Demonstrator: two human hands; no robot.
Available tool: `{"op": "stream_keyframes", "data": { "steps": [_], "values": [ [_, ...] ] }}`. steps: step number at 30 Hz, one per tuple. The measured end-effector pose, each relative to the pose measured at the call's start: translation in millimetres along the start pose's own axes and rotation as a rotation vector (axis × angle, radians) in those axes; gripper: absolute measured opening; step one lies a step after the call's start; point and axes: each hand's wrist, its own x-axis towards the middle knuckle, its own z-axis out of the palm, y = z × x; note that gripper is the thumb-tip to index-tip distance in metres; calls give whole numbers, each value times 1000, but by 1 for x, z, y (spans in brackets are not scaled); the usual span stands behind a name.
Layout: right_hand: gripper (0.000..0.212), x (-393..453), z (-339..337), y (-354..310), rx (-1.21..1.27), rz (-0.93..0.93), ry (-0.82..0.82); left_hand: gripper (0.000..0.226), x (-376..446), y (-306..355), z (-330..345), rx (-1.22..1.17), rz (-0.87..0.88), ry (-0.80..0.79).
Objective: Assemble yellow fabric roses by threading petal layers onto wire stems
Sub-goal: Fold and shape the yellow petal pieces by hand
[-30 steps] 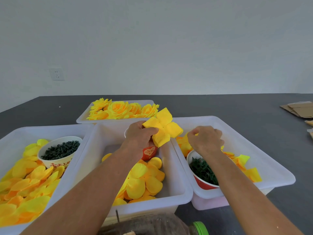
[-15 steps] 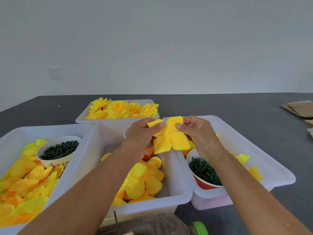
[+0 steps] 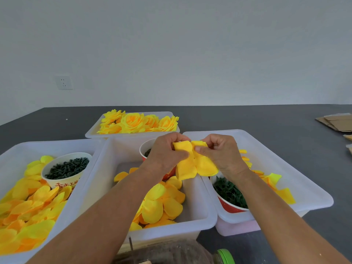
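both forearms reach in from the bottom edge and meet above the far end of the middle bin point(image 3: 190, 221). the left hand point(image 3: 165, 153) and the right hand point(image 3: 222, 153) face each other, knuckles up, each with curled fingers and a thumb pinching the top of one yellow petal layer point(image 3: 192, 164); its lower petals hang free between the wrists, over the bin's right wall.

the dark bench point(image 3: 285, 121) carries four white bins. the left bin point(image 3: 11, 149) holds a heap of loose yellow and orange petals point(image 3: 28, 210) and a white paper cup point(image 3: 62, 184) of dark stem pieces. the middle bin holds more loose petal layers point(image 3: 162, 202) and a red cup point(image 3: 144, 147), mostly hidden behind the left hand. the right bin point(image 3: 304, 187) holds a red cup of green parts point(image 3: 228, 193) under the right wrist and a few petals. the far bin point(image 3: 91, 132) is filled with finished yellow roses point(image 3: 133, 121). flattened cardboard point(image 3: 335, 122) lies at the right edge, a green cap point(image 3: 225, 256) at the bottom.
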Motion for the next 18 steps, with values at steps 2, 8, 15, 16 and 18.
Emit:
{"op": "stream_keyframes", "data": {
  "steps": [2, 8, 15, 16, 18],
  "values": [
    [17, -2, 1, -2, -13, -94, -50, 7, -1, 0, 1, -17, -29, 10],
    [17, -3, 1, -8, 344, 173, -139, 10, -1, 1, -1, -123, 1, 54],
    [23, -2, -1, -9, 523, 261, -153, 23, -2, 4, -5, -85, 126, 94],
    [19, -2, -1, -9, 501, 230, -109, 22, -2, 4, -4, -69, 137, 87],
    [5, -3, 0, -7, 405, 160, -35, 16, -2, 3, -3, -59, 148, 68]
  ]
}}
